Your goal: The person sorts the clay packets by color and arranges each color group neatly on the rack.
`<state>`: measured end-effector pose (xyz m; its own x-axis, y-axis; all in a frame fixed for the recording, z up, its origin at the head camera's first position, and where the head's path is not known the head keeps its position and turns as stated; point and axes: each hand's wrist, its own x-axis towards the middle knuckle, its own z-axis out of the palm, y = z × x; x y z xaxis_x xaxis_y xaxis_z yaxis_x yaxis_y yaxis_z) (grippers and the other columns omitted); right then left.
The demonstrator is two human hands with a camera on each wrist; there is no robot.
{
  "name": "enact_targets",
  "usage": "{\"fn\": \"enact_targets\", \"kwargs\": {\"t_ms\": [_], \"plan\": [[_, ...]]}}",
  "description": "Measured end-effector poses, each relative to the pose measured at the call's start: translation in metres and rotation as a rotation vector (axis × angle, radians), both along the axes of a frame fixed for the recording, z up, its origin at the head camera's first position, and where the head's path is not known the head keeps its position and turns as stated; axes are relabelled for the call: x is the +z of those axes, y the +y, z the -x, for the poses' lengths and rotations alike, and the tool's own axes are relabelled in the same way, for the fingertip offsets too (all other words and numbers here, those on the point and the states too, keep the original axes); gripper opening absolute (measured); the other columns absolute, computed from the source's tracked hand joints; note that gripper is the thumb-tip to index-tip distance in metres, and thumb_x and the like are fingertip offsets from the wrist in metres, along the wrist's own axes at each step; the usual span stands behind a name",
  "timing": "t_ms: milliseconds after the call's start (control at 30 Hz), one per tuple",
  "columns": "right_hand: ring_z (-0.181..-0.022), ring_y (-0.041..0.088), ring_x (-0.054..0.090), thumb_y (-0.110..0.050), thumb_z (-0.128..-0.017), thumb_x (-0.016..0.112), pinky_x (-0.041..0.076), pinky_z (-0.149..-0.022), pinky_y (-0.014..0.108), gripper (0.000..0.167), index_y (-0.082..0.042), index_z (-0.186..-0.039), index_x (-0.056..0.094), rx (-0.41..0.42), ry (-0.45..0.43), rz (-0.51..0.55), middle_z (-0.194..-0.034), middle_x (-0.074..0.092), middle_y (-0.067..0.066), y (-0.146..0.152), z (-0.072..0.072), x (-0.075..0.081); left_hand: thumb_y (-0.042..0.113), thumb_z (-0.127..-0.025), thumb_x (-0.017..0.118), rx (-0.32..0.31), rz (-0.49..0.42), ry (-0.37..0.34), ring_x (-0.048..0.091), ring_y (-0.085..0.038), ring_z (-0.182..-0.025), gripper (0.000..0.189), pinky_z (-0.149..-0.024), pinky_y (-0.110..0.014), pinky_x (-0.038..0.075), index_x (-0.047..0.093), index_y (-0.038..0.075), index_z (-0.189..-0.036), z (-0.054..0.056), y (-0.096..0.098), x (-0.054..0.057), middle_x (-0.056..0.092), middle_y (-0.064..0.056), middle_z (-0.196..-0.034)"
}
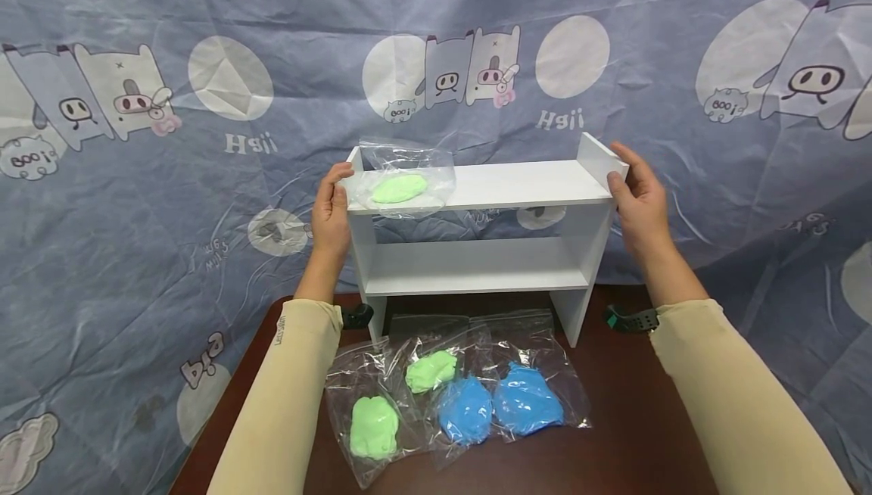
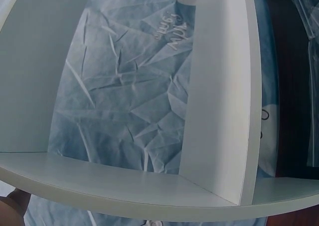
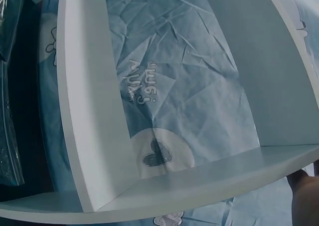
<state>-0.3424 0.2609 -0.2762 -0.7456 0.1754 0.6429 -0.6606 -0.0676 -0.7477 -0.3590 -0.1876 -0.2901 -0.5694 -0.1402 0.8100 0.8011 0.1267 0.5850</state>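
A small white two-tier shelf (image 1: 524, 183) stands upright on the table, its side panels rising a little above the top board. My left hand (image 1: 331, 211) grips the left side panel near its upper end. On the opposite side, my right hand (image 1: 642, 203) holds the right panel (image 1: 602, 162), thumb in front and fingers behind. A clear zip bag with a flat green lump (image 1: 400, 188) lies at the left of the top board, overhanging its front edge. Both wrist views look through the shelf's bays, with only a bit of each hand at the lower corner.
Several clear bags lie on the dark brown table (image 1: 633, 419) before the shelf, holding green lumps (image 1: 374, 428) and blue lumps (image 1: 527, 400). The lower board (image 1: 477, 268) spans the side panels. A blue cartoon-print cloth (image 1: 306, 116) hangs close behind.
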Motion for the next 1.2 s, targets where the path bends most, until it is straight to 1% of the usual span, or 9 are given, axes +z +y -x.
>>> {"fn": "enact_targets", "kwargs": {"t_ms": [33,100,267,400,600,700,967,1100,1200], "plan": [[-0.117,0.016,0.053,-0.009,-0.101,0.056,0.045,-0.087,0.018,0.042,-0.014,-0.142,0.056,0.008,0.001,0.006,-0.136,0.057,0.006,0.000,0.001,-0.001,0.010,-0.108,0.035,0.002,0.001,0.005,0.039,-0.022,-0.145,0.031,-0.122,-0.035,0.026,0.055,-0.008,-0.125,0.000,0.000,0.000,0.050,-0.020,-0.145],[-0.116,0.016,0.053,-0.014,-0.102,0.054,0.045,-0.088,0.019,0.038,-0.014,-0.141,0.058,0.020,-0.004,0.020,-0.138,0.056,0.008,0.001,0.003,-0.003,0.011,-0.108,0.036,0.004,0.002,0.018,0.040,-0.021,-0.144,0.031,-0.122,-0.034,0.027,0.055,-0.008,-0.123,0.001,0.000,-0.001,0.051,-0.020,-0.144],[-0.146,0.018,0.037,-0.016,-0.103,0.050,0.040,-0.105,0.018,0.034,-0.010,-0.135,0.060,0.034,-0.020,0.031,-0.159,0.040,0.005,0.002,0.004,-0.001,0.009,-0.108,0.035,-0.001,-0.009,0.009,0.040,-0.024,-0.145,0.031,-0.121,-0.035,0.027,0.054,-0.010,-0.123,0.001,0.001,0.000,0.050,-0.021,-0.144],[-0.151,0.021,0.030,-0.014,-0.103,0.049,0.038,-0.109,0.020,0.031,-0.008,-0.130,0.062,0.050,-0.014,0.042,-0.159,0.041,0.008,0.000,-0.002,0.003,0.006,-0.108,0.033,-0.016,-0.016,-0.030,0.035,-0.028,-0.147,0.032,-0.123,-0.038,0.024,0.052,-0.012,-0.126,-0.002,0.002,0.002,0.047,-0.023,-0.147],[-0.149,0.021,0.034,-0.014,-0.103,0.050,0.039,-0.106,0.019,0.029,-0.006,-0.129,0.062,0.049,-0.013,0.042,-0.159,0.040,0.013,-0.004,-0.006,0.004,0.003,-0.107,0.033,-0.032,0.000,-0.089,0.031,-0.030,-0.150,0.035,-0.125,-0.040,0.021,0.048,-0.014,-0.134,-0.022,0.005,0.012,0.042,-0.024,-0.152],[-0.149,0.021,0.034,-0.015,-0.104,0.049,0.038,-0.107,0.018,0.030,-0.006,-0.130,0.061,0.039,-0.014,0.027,-0.159,0.040,0.011,-0.004,-0.003,0.003,0.002,-0.107,0.033,-0.037,0.004,-0.130,0.029,-0.029,-0.151,0.037,-0.125,-0.040,0.021,0.045,-0.010,-0.140,-0.032,0.006,0.017,0.039,-0.023,-0.155],[-0.145,0.020,0.036,-0.019,-0.104,0.049,0.040,-0.101,0.017,0.031,-0.011,-0.131,0.061,0.031,-0.024,0.028,-0.160,0.039,0.005,0.002,0.010,-0.007,0.002,-0.107,0.033,-0.047,0.078,-0.247,0.022,-0.024,-0.155,0.042,-0.127,-0.038,0.017,0.041,-0.002,-0.148,-0.044,0.000,0.023,0.030,-0.013,-0.164],[-0.143,0.020,0.037,-0.021,-0.104,0.050,0.042,-0.096,0.017,0.031,-0.014,-0.132,0.061,0.039,-0.048,0.014,-0.162,0.036,0.006,0.004,0.010,-0.009,0.004,-0.107,0.035,-0.021,0.101,-0.342,0.026,-0.026,-0.153,0.048,-0.124,-0.046,0.025,0.035,0.008,-0.155,-0.054,-0.001,0.023,0.029,-0.009,-0.164],[-0.145,0.020,0.035,-0.024,-0.103,0.050,0.042,-0.096,0.019,0.033,-0.015,-0.134,0.059,0.028,-0.051,-0.014,-0.163,0.035,0.005,0.005,0.009,-0.008,0.007,-0.106,0.039,-0.001,0.120,-0.371,0.031,-0.028,-0.150,0.052,-0.118,-0.054,0.032,0.032,0.017,-0.156,-0.053,-0.005,0.017,0.031,-0.007,-0.163]]}}
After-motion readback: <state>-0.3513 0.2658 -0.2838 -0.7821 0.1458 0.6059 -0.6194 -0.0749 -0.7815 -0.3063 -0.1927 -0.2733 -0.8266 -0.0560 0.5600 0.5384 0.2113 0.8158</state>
